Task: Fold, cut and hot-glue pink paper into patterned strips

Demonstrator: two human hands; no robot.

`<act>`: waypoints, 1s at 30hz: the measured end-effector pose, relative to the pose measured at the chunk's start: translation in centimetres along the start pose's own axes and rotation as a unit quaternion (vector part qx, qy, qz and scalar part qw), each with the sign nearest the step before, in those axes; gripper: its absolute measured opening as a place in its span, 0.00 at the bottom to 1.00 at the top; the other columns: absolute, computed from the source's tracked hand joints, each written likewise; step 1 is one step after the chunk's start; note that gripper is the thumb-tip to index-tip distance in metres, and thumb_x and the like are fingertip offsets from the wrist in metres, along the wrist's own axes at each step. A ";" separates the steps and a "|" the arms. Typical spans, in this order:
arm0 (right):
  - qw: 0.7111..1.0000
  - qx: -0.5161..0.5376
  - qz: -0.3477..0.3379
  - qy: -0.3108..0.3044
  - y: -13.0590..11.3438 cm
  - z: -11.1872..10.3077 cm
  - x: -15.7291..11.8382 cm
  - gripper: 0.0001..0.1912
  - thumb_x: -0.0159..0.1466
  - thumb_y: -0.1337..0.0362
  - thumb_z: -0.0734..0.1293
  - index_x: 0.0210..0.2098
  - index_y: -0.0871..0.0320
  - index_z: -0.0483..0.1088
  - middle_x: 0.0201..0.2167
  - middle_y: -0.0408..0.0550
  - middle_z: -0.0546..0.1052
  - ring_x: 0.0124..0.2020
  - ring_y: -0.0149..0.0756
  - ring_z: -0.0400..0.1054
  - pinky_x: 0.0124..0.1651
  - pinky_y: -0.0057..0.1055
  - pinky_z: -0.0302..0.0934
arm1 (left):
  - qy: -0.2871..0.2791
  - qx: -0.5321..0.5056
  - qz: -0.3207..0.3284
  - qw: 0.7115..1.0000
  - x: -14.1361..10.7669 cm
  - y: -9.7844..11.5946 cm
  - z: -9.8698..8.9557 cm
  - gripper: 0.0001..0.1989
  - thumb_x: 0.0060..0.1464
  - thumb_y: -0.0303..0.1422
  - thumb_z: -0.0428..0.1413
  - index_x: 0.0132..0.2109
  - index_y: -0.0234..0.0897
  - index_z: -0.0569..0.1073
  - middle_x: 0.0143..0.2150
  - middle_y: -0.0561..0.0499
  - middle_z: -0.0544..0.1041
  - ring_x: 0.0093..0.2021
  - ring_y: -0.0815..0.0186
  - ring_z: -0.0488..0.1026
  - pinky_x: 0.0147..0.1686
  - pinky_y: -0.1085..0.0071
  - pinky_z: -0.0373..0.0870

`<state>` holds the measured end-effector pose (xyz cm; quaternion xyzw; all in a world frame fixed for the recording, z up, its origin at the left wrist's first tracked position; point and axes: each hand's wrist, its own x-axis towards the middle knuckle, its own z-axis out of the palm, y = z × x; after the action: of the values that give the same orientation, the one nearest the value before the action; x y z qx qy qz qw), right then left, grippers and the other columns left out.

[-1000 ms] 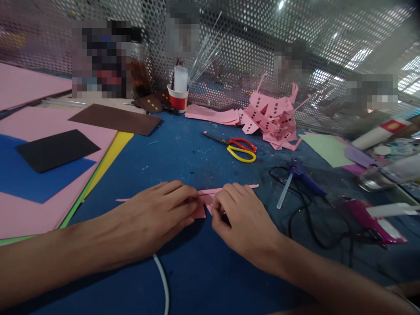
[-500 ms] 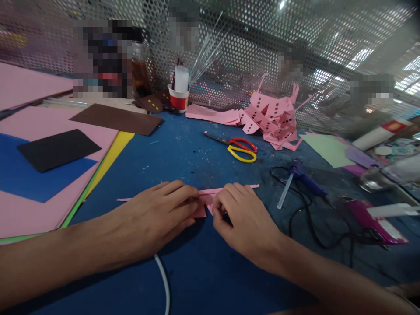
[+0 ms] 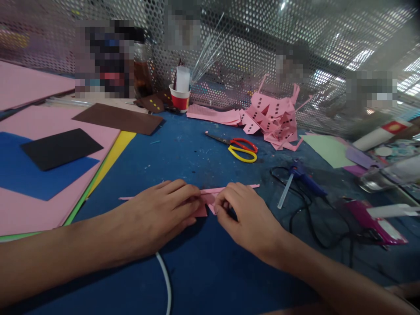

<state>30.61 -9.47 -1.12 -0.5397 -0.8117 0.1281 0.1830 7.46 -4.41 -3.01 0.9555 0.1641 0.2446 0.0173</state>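
Both hands rest on one pink paper piece (image 3: 211, 191) on the blue table. It has a long narrow strip along its far side, and its middle is mostly hidden under my fingers. My left hand (image 3: 173, 205) is closed over its left part, fingers bent and pressed down, with a pink corner showing beneath. On the right part, my right hand (image 3: 244, 210) has its fingers curled with thumb and forefinger nearly meeting at the near edge. Beyond the hands lie scissors (image 3: 243, 151) with one red and one yellow handle.
Cut pink paper shapes (image 3: 274, 118) are heaped at the back. To the right lie a blue glue gun (image 3: 306, 179) with its black cord and a magenta packet (image 3: 377, 223). Coloured sheets (image 3: 62, 113) cover the left. A red-and-white cup (image 3: 180, 100) stands by the mesh. A white cable (image 3: 166, 280) runs nearby.
My right hand has shifted slightly to the right, and a little more of the pink paper shows between the hands. My left hand stays in nearly the same place.
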 end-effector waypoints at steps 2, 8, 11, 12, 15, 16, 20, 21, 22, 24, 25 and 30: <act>1.000 0.012 0.010 -0.007 0.1 -0.1 0.1 0.06 0.66 0.71 0.64 0.33 0.57 0.69 0.33 0.44 0.74 0.36 0.35 0.65 0.42 0.34 0.56 | -0.038 0.014 -0.006 0.999 -0.1 0.0 0.0 0.10 0.66 0.33 0.52 0.50 0.40 0.76 0.46 0.44 0.77 0.44 0.60 0.73 0.46 0.63 0.74; 1.000 0.023 0.021 -0.002 0.2 0.0 0.1 0.11 0.70 0.62 0.64 0.31 0.56 0.67 0.33 0.43 0.74 0.36 0.35 0.65 0.40 0.34 0.56 | -0.087 0.029 -0.013 0.996 -0.1 0.0 0.0 0.11 0.67 0.33 0.50 0.51 0.38 0.75 0.48 0.44 0.76 0.46 0.59 0.72 0.47 0.60 0.73; 1.000 0.019 0.015 0.008 0.3 0.2 0.0 0.10 0.69 0.63 0.66 0.30 0.56 0.67 0.32 0.42 0.74 0.35 0.34 0.65 0.39 0.33 0.55 | -0.084 0.025 -0.012 0.996 -0.2 -0.1 0.1 0.10 0.67 0.33 0.51 0.50 0.39 0.75 0.48 0.45 0.76 0.45 0.59 0.72 0.46 0.60 0.73; 1.000 0.019 0.015 0.009 0.3 0.2 0.0 0.09 0.68 0.64 0.67 0.30 0.56 0.68 0.31 0.42 0.74 0.35 0.34 0.65 0.39 0.33 0.55 | -0.085 0.023 -0.011 0.996 -0.3 -0.1 0.2 0.10 0.67 0.33 0.51 0.50 0.39 0.75 0.47 0.45 0.76 0.46 0.59 0.72 0.46 0.60 0.73; 1.000 0.020 0.015 0.008 0.2 0.3 0.2 0.07 0.66 0.68 0.67 0.30 0.56 0.68 0.31 0.41 0.74 0.35 0.34 0.65 0.39 0.33 0.54 | -0.081 0.015 -0.013 0.996 -0.3 -0.2 0.3 0.11 0.67 0.33 0.51 0.51 0.39 0.76 0.47 0.45 0.76 0.46 0.59 0.72 0.47 0.60 0.73; 1.000 0.020 0.015 0.007 0.2 0.2 0.2 0.07 0.66 0.68 0.67 0.30 0.56 0.69 0.30 0.41 0.73 0.34 0.33 0.64 0.39 0.33 0.54 | -0.073 0.010 -0.014 0.997 -0.3 -0.2 0.3 0.11 0.67 0.33 0.51 0.51 0.39 0.76 0.47 0.45 0.76 0.46 0.59 0.73 0.47 0.61 0.73; 1.000 0.012 0.014 0.004 0.0 0.2 0.4 0.07 0.64 0.71 0.67 0.30 0.57 0.68 0.30 0.41 0.73 0.34 0.33 0.64 0.39 0.32 0.54 | -0.032 -0.016 -0.020 0.999 0.1 -0.1 0.1 0.11 0.67 0.34 0.52 0.52 0.40 0.76 0.46 0.45 0.76 0.44 0.61 0.73 0.47 0.64 0.74; 1.000 0.009 0.014 0.003 0.0 0.3 0.4 0.07 0.63 0.71 0.67 0.29 0.57 0.68 0.30 0.41 0.73 0.34 0.33 0.64 0.39 0.32 0.54 | -0.029 -0.019 -0.021 0.999 0.1 0.0 0.1 0.12 0.67 0.34 0.51 0.52 0.40 0.76 0.46 0.45 0.76 0.44 0.61 0.73 0.47 0.64 0.74; 1.000 0.007 0.014 0.002 -0.1 0.3 0.4 0.07 0.63 0.71 0.67 0.29 0.57 0.68 0.29 0.41 0.73 0.34 0.34 0.64 0.39 0.32 0.54 | -0.028 -0.021 -0.021 0.999 0.2 0.0 0.0 0.12 0.67 0.34 0.51 0.53 0.40 0.76 0.46 0.45 0.76 0.44 0.62 0.73 0.47 0.64 0.74; 1.000 0.001 0.015 0.002 -0.1 0.3 0.4 0.07 0.63 0.71 0.67 0.29 0.56 0.68 0.30 0.41 0.73 0.34 0.34 0.64 0.39 0.32 0.54 | -0.028 -0.021 -0.022 0.999 0.2 0.1 0.0 0.13 0.67 0.34 0.51 0.53 0.40 0.76 0.47 0.45 0.76 0.44 0.62 0.73 0.47 0.65 0.74; 1.000 0.000 0.015 0.002 -0.2 0.3 0.4 0.07 0.63 0.71 0.67 0.29 0.56 0.68 0.30 0.41 0.73 0.34 0.34 0.64 0.39 0.32 0.54 | -0.027 -0.020 -0.022 0.999 0.2 0.1 0.0 0.13 0.67 0.34 0.51 0.53 0.41 0.76 0.47 0.45 0.76 0.44 0.62 0.73 0.47 0.65 0.74; 1.000 -0.010 0.011 0.011 -0.2 0.4 0.4 0.07 0.62 0.70 0.67 0.28 0.56 0.66 0.29 0.41 0.73 0.34 0.34 0.64 0.38 0.32 0.53 | -0.023 -0.019 -0.020 0.999 0.1 0.0 0.0 0.12 0.67 0.34 0.51 0.51 0.40 0.77 0.46 0.44 0.77 0.44 0.62 0.74 0.47 0.65 0.74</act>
<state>30.13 -9.15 -1.38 -0.5517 -0.8048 0.1163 0.1852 7.57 -4.41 -3.01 0.9569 0.1780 0.2253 0.0440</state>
